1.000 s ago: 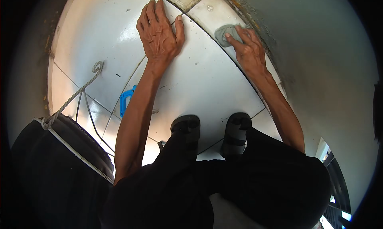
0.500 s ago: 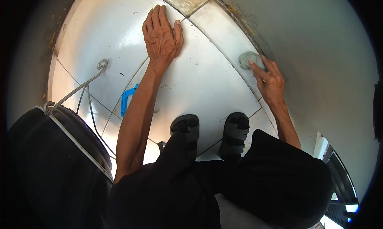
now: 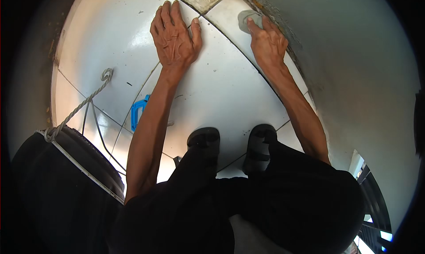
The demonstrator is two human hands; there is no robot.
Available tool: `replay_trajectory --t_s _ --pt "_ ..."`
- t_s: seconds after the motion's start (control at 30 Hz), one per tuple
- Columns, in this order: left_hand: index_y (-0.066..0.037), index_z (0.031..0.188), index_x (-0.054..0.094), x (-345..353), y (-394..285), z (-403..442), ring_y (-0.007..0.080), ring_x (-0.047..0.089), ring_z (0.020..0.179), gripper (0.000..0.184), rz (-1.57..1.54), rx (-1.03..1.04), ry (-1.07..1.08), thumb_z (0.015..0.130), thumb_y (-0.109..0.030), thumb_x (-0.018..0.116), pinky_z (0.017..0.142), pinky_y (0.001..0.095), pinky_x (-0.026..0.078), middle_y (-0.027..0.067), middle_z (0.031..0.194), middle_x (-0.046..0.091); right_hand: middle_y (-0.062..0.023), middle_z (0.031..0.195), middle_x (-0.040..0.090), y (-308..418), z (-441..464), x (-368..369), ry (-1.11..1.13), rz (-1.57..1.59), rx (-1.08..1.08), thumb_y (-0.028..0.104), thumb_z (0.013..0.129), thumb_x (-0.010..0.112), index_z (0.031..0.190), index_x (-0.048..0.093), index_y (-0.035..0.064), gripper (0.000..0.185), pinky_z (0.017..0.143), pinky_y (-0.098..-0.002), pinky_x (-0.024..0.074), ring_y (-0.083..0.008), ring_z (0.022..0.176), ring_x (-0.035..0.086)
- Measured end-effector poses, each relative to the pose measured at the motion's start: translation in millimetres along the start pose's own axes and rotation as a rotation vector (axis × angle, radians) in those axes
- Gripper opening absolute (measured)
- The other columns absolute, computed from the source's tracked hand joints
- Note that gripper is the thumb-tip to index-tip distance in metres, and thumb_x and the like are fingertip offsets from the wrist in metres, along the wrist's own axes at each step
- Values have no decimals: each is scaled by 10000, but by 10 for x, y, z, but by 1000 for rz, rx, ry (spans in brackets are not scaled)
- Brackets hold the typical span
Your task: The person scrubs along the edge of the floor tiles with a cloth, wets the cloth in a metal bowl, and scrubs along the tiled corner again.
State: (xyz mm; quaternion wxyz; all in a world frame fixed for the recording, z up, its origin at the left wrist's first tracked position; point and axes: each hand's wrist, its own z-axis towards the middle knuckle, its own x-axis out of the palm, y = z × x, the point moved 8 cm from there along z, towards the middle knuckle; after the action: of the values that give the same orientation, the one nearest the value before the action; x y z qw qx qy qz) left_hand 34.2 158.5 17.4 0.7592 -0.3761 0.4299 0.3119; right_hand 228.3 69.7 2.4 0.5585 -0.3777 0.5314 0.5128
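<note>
My left hand (image 3: 174,38) lies flat on the white tiled floor (image 3: 221,90), palm down, with its fingers stretched out and the thumb apart. Near the wall, my right hand (image 3: 269,42) grips a crumpled greenish-grey cloth (image 3: 247,21), pressing it on the narrow row of tiles along the wall's foot. Part of the cloth is hidden under the fingers. A blue plastic frame-shaped piece (image 3: 136,114) is on the floor beside my left forearm, which covers some of it.
Grey walls (image 3: 354,68) curve up on the right. At left stands a large black object (image 3: 57,187) with a twisted rope (image 3: 84,103) tied to its rim. My sandalled feet (image 3: 259,143) are on the tiles below my hands. Small dark specks dot the floor.
My right hand has slid the cloth forward and to the left along the wall's edge, closer to my left hand. My left hand stays flat in about the same place.
</note>
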Motion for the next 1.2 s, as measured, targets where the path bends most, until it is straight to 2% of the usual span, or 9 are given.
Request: replay_trajectory --t_s 0.13,0.2,0.27,0.47,0.57,0.93,1.03,1.1,1.2 --pt "38 1420 479 -46 24 -2 365 417 1379 571 -41 9 -25 967 -296 574 1150 479 305 225 1450 487 -236 1159 703 398 799 3 -129 -13 -94 162 932 688 1186 770 163 267 794 -477 587 -401 973 700" --pt "34 1420 478 -79 55 -7 361 443 1368 541 -100 -2 -34 961 -227 592 1143 463 327 200 1453 504 -289 1142 664 378 878 38 400 142 114 159 980 585 1196 661 -74 327 881 -486 532 -423 1076 629" --pt "33 1422 477 -99 68 0 362 439 1372 544 -110 -8 -45 960 -228 591 1146 467 325 202 1457 500 -231 1178 686 244 497 -398 -29 170 -17 189 893 726 1217 752 175 325 769 -494 587 -373 1033 679" --pt "42 1420 476 -54 22 13 371 415 1387 579 -39 -28 -36 956 -289 578 1159 482 302 227 1456 488 -223 1169 672 -895 -1476 -628 128 -9 198 118 882 766 1213 763 202 341 828 -460 571 -369 1030 660" --pt "44 1422 476 -40 -18 9 372 402 1397 598 -22 -21 4 954 -314 577 1165 488 288 234 1464 477 -226 1177 662 -870 -1520 -561 100 76 138 79 888 752 1229 756 189 359 838 -463 565 -368 1028 648" --pt "33 1433 467 -47 9 43 373 408 1383 592 -29 -14 2 950 -283 599 1146 493 299 220 1465 480 -197 1105 659 404 820 46 -47 11 0 123 905 717 1232 716 109 328 796 -467 571 -373 988 653" --pt "28 1435 468 -38 42 16 373 420 1377 576 -67 -13 -8 955 -265 593 1145 487 310 209 1466 485 -287 1117 672 465 957 -68 129 256 3 128 967 597 1145 687 -69 280 849 -502 537 -406 1046 642" --pt "25 1435 469 -50 83 2 373 427 1374 568 -96 -28 -23 957 -255 590 1144 484 316 205 1466 487 -184 1164 665 355 516 -485 -168 295 -125 113 893 733 1238 726 140 346 833 -455 564 -354 1027 657" --pt "39 1432 469 -67 41 5 381 422 1382 569 -92 -22 -28 955 -248 589 1151 490 315 224 1469 480 -191 1250 668 -238 -271 -660 58 227 -1 44 834 775 1220 754 181 410 884 -442 554 -351 1056 655"
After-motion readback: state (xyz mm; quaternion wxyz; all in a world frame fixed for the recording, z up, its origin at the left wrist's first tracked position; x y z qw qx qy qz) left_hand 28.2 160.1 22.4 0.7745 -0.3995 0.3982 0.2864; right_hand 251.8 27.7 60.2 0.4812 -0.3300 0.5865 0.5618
